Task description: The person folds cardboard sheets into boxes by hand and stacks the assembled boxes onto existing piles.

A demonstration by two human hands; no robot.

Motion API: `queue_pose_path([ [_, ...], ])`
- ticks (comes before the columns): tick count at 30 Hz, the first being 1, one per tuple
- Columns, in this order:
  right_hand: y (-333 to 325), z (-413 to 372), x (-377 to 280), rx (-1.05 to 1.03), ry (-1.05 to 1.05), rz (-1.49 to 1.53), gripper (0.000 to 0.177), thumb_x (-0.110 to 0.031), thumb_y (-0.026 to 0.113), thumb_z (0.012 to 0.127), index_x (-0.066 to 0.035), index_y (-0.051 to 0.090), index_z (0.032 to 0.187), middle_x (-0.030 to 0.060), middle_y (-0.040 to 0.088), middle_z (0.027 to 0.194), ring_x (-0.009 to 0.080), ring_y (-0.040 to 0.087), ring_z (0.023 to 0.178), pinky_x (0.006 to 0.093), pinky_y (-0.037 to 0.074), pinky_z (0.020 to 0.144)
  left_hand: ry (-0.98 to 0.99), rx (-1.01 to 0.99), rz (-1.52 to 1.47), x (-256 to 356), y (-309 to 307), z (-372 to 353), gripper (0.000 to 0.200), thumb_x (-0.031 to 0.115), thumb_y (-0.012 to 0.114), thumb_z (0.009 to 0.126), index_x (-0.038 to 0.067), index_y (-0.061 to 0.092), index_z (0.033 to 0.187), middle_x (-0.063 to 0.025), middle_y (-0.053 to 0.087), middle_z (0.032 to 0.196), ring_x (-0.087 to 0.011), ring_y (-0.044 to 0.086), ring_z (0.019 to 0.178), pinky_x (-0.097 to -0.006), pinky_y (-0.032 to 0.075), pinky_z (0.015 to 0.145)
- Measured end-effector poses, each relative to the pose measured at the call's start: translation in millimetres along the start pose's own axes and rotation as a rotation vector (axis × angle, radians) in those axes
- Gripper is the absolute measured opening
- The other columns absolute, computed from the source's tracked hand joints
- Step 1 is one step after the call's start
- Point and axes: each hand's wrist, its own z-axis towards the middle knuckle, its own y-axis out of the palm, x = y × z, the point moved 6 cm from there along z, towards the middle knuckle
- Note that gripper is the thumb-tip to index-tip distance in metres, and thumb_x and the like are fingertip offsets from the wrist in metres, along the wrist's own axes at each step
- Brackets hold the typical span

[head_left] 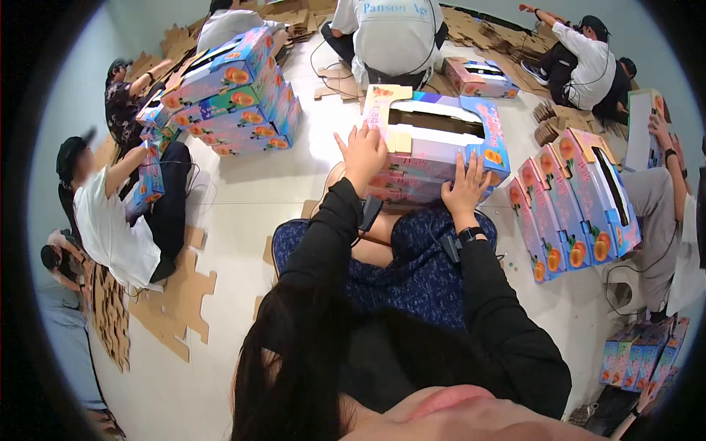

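Observation:
In front of my knees stands a stack of printed cardboard fruit boxes, the top box (434, 158) coloured pink, blue and yellow with peaches on it. A long dark slot runs along its upper face, with white cardboard edges beside it. My left hand (364, 156) rests on the box's near left corner, fingers spread. At the near right side, my right hand (465, 184) lies with fingers stretched over the blue end panel. Neither hand is wrapped round anything. The lower boxes are partly hidden by the top one and my hands.
A tall stack of fruit boxes (228, 99) stands at the left, and a row of upright boxes (577, 209) at the right. Another box (482, 77) lies farther back. Flat cardboard pieces (173, 301) cover floor at the left. Several people sit around, handling boxes and cardboard.

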Motion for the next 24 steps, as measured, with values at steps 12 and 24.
queue_pose_path([
  [12, 7.8, 0.7, 3.8, 0.045, 0.037, 0.024, 0.079, -0.022, 0.063, 0.069, -0.020, 0.044, 0.146, 0.0156, 0.032, 0.156, 0.0339, 0.022, 0.149, 0.0626, 0.012, 0.116, 0.099, 0.039, 0.070, 34.5, 40.8, 43.4, 0.071, 0.052, 0.051, 0.093, 0.004, 0.046, 0.145, -0.0306, 0.035, 0.152, -0.0442, 0.027, 0.145, -0.0584, 0.018, 0.117],
  [24, 12.2, 5.1, 2.3, 0.074, 0.065, -0.010, 0.071, -0.020, 0.064, 0.068, -0.018, 0.052, 0.138, 0.0131, 0.040, 0.150, 0.0332, 0.030, 0.143, 0.0553, 0.014, 0.118, 0.060, -0.035, 0.136, 30.5, 54.8, 35.5, 0.075, 0.058, 0.049, 0.092, 0.007, 0.046, 0.147, -0.0325, 0.037, 0.150, -0.0478, 0.030, 0.142, -0.0614, 0.017, 0.115],
])
